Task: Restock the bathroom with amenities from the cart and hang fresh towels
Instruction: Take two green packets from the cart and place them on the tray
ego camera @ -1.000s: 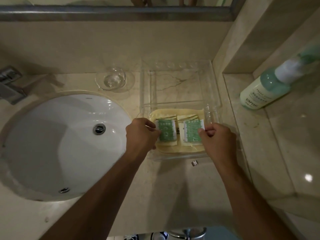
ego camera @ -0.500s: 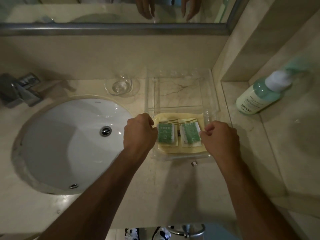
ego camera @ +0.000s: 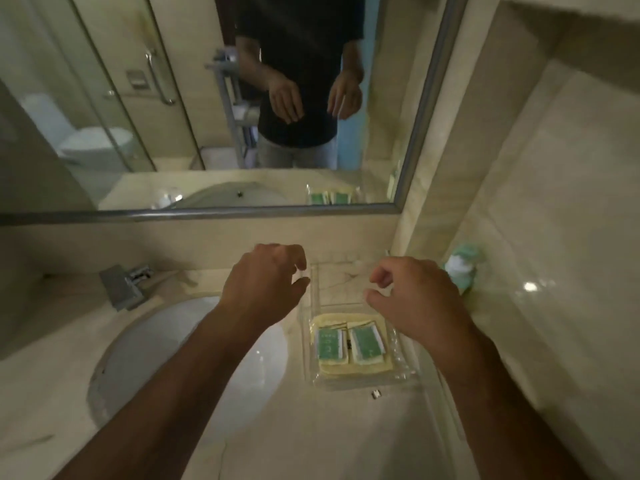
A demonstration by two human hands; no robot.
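Above tray (ego camera: pixel 401 374) — both hands now lifted off sachets (ego camera: pixel 349 346)

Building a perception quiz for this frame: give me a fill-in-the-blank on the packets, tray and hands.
1. The clear tray holds ____ green packets lying side by side.
2. The green packets lie on a ____ cloth inside the tray.
3. Both hands, left hand and right hand, hold ____.
4. The sink basin sits to the ____ of the tray.

Missing words: two; yellow; nothing; left
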